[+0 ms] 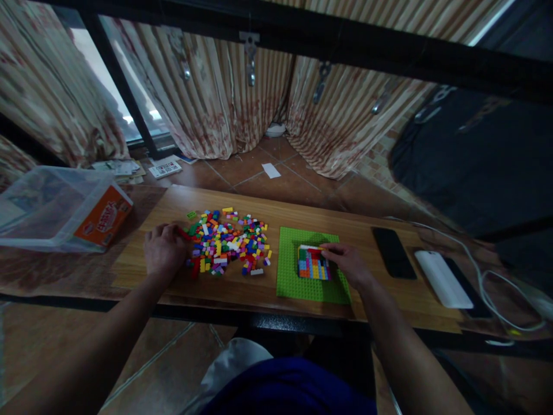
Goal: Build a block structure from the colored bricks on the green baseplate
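At the left edge of a loose pile of coloured toy bricks [224, 245], my left hand [164, 251] has its fingers curled, with a red toy brick [184, 233] at the fingertips. My right hand [349, 264] pinches another red toy brick [315, 251] over a low multicoloured brick build [314, 268]. That build sits on a green studded baseplate [290, 285], with a white row along its far edge. Whether the pinched brick is pressed onto the studs cannot be made out.
A clear plastic box [47, 230] with an orange label stands at the left. To the right lie a black phone [394, 252], a white slab-like device [443, 279] and a white cable [477, 268]. A dark metal bar [285, 23] crosses above the wooden board [363, 300].
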`<control>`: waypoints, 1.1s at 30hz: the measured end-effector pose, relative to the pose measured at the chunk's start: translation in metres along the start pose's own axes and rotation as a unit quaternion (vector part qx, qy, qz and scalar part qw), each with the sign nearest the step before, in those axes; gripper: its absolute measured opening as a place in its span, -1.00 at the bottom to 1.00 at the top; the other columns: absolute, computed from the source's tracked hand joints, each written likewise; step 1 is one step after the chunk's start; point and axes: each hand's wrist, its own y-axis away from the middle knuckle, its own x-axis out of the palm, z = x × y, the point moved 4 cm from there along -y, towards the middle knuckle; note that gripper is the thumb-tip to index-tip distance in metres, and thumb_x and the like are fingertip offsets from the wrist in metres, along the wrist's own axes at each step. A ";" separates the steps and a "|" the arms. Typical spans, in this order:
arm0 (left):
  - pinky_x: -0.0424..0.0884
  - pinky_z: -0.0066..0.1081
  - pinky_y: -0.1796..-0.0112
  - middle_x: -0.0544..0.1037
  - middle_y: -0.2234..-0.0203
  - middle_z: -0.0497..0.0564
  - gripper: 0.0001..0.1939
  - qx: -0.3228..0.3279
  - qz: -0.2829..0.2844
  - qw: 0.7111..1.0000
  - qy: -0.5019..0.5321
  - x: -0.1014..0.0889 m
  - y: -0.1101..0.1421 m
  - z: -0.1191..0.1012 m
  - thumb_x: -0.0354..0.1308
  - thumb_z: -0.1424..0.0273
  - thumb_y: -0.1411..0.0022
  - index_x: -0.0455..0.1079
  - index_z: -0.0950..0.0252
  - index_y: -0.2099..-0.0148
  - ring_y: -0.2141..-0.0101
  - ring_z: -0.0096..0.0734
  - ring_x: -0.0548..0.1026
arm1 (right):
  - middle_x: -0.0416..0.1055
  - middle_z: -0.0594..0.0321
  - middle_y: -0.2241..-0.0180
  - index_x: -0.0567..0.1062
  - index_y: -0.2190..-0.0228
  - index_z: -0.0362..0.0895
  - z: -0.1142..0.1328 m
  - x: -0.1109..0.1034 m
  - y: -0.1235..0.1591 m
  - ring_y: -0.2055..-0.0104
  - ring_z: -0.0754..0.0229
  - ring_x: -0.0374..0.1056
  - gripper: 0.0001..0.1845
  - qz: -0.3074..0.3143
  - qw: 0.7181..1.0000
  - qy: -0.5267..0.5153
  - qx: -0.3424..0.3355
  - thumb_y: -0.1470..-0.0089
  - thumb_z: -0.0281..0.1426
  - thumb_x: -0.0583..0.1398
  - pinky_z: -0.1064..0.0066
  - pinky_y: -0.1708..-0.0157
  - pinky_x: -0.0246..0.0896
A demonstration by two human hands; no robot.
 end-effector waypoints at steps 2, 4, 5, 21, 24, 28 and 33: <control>0.32 -0.03 -0.08 0.47 -0.01 0.29 -0.58 0.001 0.000 1.000 -0.004 0.000 0.000 0.000 -0.05 0.43 -0.26 0.45 0.43 -0.07 -0.05 0.08 0.37 | 0.61 0.19 0.34 0.64 0.39 -0.06 0.000 -0.001 0.000 0.28 0.06 0.47 -0.58 -0.002 1.000 -0.002 0.008 0.33 -0.08 0.41 0.19 0.19 0.35; 0.33 -0.03 -0.07 0.47 -0.01 0.31 -0.58 -0.001 0.002 1.000 -0.009 -0.001 0.000 -0.001 -0.06 0.43 -0.26 0.45 0.45 -0.07 -0.05 0.10 0.37 | 0.60 0.20 0.35 0.64 0.39 -0.06 0.001 0.000 0.000 0.29 0.07 0.47 -0.58 -0.004 1.000 -0.001 0.012 0.33 -0.08 0.41 0.20 0.19 0.35; 0.33 -0.02 -0.07 0.47 -0.02 0.31 -0.58 -0.002 0.003 1.000 -0.009 -0.001 0.000 -0.001 -0.06 0.43 -0.26 0.45 0.45 -0.07 -0.05 0.10 0.37 | 0.60 0.20 0.36 0.64 0.39 -0.06 0.002 0.000 0.000 0.30 0.08 0.46 -0.57 -0.005 1.000 0.001 0.014 0.33 -0.08 0.41 0.21 0.20 0.34; 0.32 0.01 -0.05 0.48 -0.01 0.32 -0.61 0.009 0.002 1.000 -0.004 0.000 0.000 -0.001 -0.07 0.42 -0.26 0.44 0.41 -0.04 -0.04 0.09 0.38 | 0.59 0.19 0.44 0.62 0.43 -0.09 -0.001 0.003 -0.002 0.41 0.11 0.44 -0.51 -0.025 1.000 0.016 0.000 0.37 -0.01 0.41 0.24 0.32 0.32; 0.31 0.00 -0.05 0.47 -0.01 0.32 -0.60 0.007 0.004 1.000 -0.007 0.000 0.000 0.000 -0.06 0.42 -0.25 0.44 0.42 -0.04 -0.04 0.09 0.38 | 0.58 0.20 0.45 0.62 0.45 -0.09 -0.001 0.004 -0.003 0.41 0.11 0.43 -0.53 -0.036 0.999 0.025 -0.006 0.37 -0.01 0.40 0.22 0.31 0.31; 0.30 0.01 -0.06 0.47 0.01 0.36 -0.60 0.020 0.001 1.000 0.003 -0.001 0.000 -0.001 -0.06 0.44 -0.24 0.44 0.44 -0.04 -0.04 0.10 0.39 | 0.57 0.22 0.45 0.62 0.47 -0.08 -0.001 0.005 -0.003 0.39 0.11 0.43 -0.54 -0.028 1.000 0.010 -0.009 0.38 -0.02 0.42 0.20 0.25 0.32; 0.33 0.03 -0.03 0.48 0.02 0.37 -0.59 0.025 -0.004 1.000 -0.004 -0.001 -0.001 -0.001 -0.08 0.43 -0.25 0.46 0.47 -0.02 -0.01 0.11 0.40 | 0.58 0.22 0.34 0.62 0.41 -0.05 -0.006 -0.006 0.000 0.28 0.14 0.45 -0.56 -0.024 0.993 -0.119 -0.003 0.32 -0.03 0.43 0.23 0.14 0.33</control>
